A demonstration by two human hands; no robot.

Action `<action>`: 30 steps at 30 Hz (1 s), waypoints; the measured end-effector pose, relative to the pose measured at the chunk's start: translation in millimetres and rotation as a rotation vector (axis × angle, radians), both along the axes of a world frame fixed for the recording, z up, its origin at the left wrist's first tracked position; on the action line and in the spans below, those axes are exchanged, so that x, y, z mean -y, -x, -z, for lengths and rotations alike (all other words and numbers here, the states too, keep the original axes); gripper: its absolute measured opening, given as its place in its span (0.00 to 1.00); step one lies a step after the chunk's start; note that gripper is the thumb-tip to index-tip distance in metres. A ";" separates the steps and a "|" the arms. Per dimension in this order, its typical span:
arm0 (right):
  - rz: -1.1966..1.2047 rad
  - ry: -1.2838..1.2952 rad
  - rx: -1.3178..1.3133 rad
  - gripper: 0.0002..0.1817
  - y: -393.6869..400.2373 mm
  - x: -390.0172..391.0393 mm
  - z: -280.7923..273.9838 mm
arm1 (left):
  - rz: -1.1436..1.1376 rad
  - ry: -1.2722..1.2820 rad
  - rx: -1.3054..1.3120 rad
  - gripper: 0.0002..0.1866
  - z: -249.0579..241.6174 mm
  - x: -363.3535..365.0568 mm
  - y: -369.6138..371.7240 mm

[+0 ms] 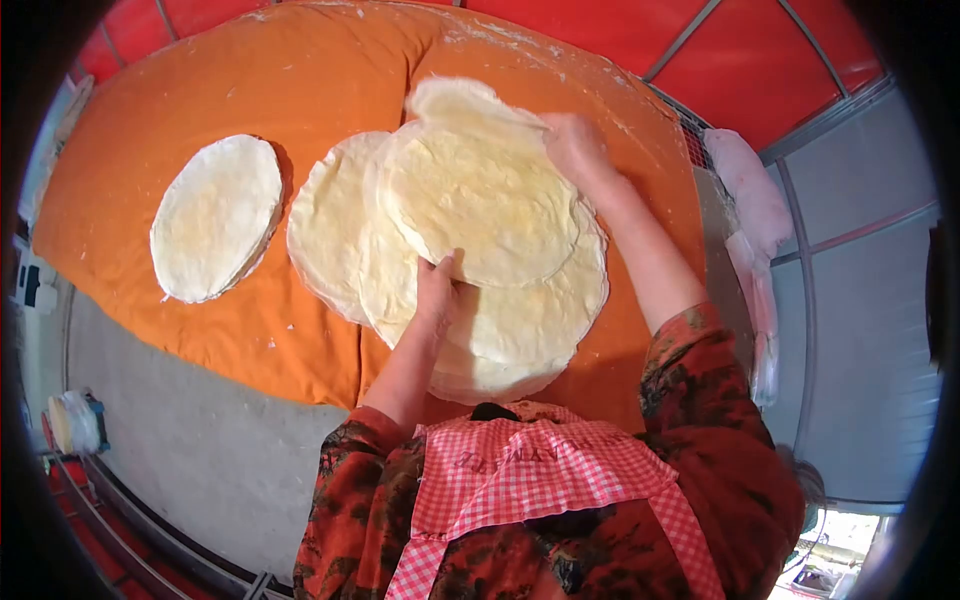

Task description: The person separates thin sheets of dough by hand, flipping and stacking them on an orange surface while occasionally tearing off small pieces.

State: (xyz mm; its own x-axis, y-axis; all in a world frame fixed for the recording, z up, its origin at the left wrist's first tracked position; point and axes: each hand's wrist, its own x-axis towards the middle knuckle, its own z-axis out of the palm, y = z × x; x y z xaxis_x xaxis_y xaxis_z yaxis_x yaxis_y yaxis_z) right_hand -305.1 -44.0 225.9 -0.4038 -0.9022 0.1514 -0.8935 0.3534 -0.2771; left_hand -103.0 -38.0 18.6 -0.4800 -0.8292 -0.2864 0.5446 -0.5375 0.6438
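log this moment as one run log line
left hand: thumb over top flatbread's near edge | right hand: blurred, by its far right edge | beneath: overlapping flatbreads on orange cloth | apart, left: flatbread pile

orange cover (110, 215): matt cloth | wall panels (775, 60): glossy red | apron (550, 470): checked cloth

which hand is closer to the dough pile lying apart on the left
Left. The left hand is right of that dough pile, at the top round's near edge; the right hand is farther right, by the round's upper right edge.
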 end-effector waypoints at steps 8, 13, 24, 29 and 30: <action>-0.278 0.007 0.022 0.18 -59.1 -53.6 162.4 | 0.184 -0.178 -0.075 0.18 -3.5 4.4 -20.1; -0.217 -0.033 0.041 0.18 -81.9 -53.8 143.5 | 0.134 -0.090 -0.023 0.18 -0.3 3.1 -10.9; -0.155 0.098 0.020 0.18 -79.9 -54.6 177.0 | -0.030 -0.087 0.078 0.17 -5.5 4.7 1.6; -0.079 0.024 0.054 0.17 -25.0 -9.1 32.5 | 0.165 -0.188 -0.116 0.19 25.1 10.9 -10.7; -0.161 0.139 -0.149 0.19 -6.2 2.1 29.3 | 0.250 -0.269 -0.167 0.20 33.6 13.6 -15.1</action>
